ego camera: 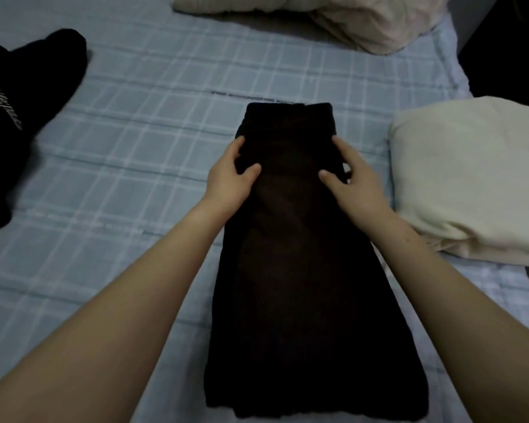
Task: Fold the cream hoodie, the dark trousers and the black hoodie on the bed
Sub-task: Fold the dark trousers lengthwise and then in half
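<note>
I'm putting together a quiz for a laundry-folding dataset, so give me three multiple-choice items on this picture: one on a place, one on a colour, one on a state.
1. Where does the cream hoodie lie relative to the dark trousers?
A) to their left
B) to their right
C) under them

2. What colour is the lettering on the black hoodie?
A) white
B) red
C) yellow

3. What state is the cream hoodie in?
A) spread out flat
B) folded into a stack
C) rolled into a tube

Answers: 1 B, it sits beyond the right hand. 2 A, pale script shows against the black cloth. 3 B, its layered edges show at the near side.
</note>
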`<state>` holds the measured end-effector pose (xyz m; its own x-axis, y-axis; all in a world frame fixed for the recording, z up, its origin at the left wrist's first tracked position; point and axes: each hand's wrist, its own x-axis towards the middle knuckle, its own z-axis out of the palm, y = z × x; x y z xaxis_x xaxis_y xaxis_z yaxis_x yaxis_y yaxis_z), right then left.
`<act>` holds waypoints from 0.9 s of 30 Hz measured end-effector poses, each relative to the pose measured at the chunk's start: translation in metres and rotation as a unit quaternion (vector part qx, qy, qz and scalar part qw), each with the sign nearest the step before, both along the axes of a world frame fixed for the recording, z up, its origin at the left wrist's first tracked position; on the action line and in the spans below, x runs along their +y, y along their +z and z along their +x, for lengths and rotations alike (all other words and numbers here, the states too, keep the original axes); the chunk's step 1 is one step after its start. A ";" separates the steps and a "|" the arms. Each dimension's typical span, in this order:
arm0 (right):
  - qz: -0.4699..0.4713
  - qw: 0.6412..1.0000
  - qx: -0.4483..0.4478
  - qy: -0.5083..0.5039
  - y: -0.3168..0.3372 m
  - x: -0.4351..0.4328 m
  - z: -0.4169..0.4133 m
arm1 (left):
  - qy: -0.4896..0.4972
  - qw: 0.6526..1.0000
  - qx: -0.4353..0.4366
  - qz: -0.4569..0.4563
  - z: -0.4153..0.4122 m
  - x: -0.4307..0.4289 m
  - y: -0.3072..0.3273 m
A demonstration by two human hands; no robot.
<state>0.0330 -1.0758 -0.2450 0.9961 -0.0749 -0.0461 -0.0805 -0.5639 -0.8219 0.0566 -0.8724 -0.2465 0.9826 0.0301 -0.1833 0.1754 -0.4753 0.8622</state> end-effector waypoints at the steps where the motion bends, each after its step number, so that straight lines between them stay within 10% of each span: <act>1: -0.033 0.999 0.035 0.007 -0.002 -0.001 -0.003 | -0.006 0.998 0.030 0.061 -0.005 -0.003 -0.002; 5: -0.161 0.985 -0.054 0.012 -0.015 0.006 -0.082 | -0.068 0.949 -0.161 0.263 -0.096 -0.023 -0.015; 10: -0.301 0.950 0.021 0.073 -0.066 0.013 -0.112 | -0.142 0.921 -0.089 0.352 -0.116 -0.020 -0.075; 19: -0.167 0.980 0.061 0.088 -0.035 -0.011 -0.134 | -0.143 0.956 -0.061 0.250 -0.136 0.000 -0.057; 27: 0.144 0.967 0.211 0.014 -0.021 -0.035 -0.241 | 0.019 0.995 0.086 -0.052 -0.265 0.031 -0.046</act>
<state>-0.2080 -1.1109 -0.2659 0.8855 0.0292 -0.4637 -0.4305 -0.3236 -0.8426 -0.2088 -0.8413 -0.2929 0.9351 0.0384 -0.3522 0.3401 -0.3759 0.8620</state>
